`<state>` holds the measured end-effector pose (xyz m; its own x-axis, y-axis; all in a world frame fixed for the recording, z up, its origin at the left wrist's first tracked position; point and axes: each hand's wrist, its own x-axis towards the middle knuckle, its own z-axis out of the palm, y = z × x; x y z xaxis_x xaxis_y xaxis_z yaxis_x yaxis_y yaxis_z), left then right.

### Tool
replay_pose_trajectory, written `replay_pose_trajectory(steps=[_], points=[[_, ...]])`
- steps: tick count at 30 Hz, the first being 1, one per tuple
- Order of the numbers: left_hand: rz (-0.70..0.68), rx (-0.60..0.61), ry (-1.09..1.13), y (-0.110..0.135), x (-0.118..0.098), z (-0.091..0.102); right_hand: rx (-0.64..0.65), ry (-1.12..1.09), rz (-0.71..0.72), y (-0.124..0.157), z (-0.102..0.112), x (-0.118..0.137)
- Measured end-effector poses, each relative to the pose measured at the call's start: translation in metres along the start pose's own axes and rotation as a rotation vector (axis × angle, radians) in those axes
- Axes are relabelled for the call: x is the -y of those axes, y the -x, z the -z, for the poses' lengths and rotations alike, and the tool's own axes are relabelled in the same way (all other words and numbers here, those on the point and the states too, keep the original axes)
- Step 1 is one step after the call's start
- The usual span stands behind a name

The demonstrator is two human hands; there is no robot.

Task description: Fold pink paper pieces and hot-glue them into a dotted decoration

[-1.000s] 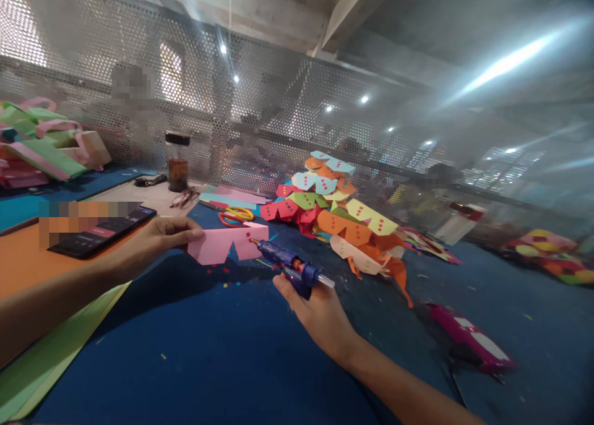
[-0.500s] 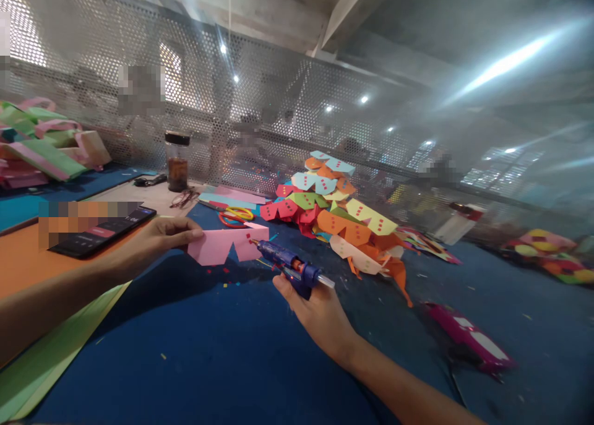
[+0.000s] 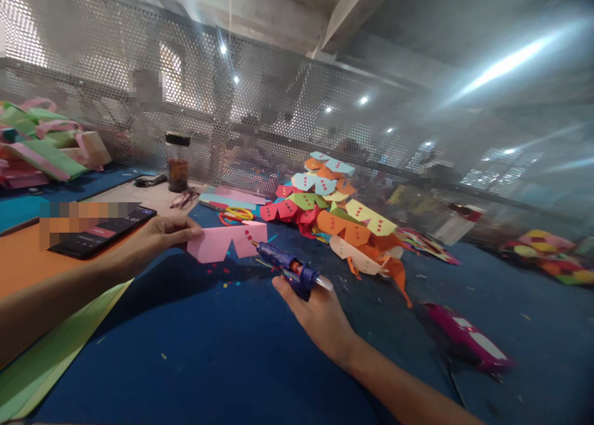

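My left hand pinches one end of a pink cut paper piece and holds it up over the blue table. My right hand grips a blue glue gun, its nozzle touching the lower right edge of the pink piece. Just beyond lies a heap of folded coloured paper pieces with red dots.
A phone lies on orange paper at left, with green sheets below it. A jar, glasses and scissors sit further back. A magenta object lies at right. A perforated metal screen closes the table's far side.
Almost nothing has moved. The view has shifted slightly, and both hands keep their hold on the pink piece and the glue gun.
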<state>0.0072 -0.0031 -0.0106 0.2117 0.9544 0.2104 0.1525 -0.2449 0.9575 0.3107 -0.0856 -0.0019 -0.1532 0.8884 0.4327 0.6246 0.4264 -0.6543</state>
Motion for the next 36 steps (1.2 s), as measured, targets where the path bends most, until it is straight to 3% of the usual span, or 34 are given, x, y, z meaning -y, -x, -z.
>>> replay_pose_trajectory(steps=[36], points=[[0.061, 0.013, 0.082, 0.0, 0.0, 0.0, -0.031, 0.078, 0.074, -0.001, -0.003, -0.011]])
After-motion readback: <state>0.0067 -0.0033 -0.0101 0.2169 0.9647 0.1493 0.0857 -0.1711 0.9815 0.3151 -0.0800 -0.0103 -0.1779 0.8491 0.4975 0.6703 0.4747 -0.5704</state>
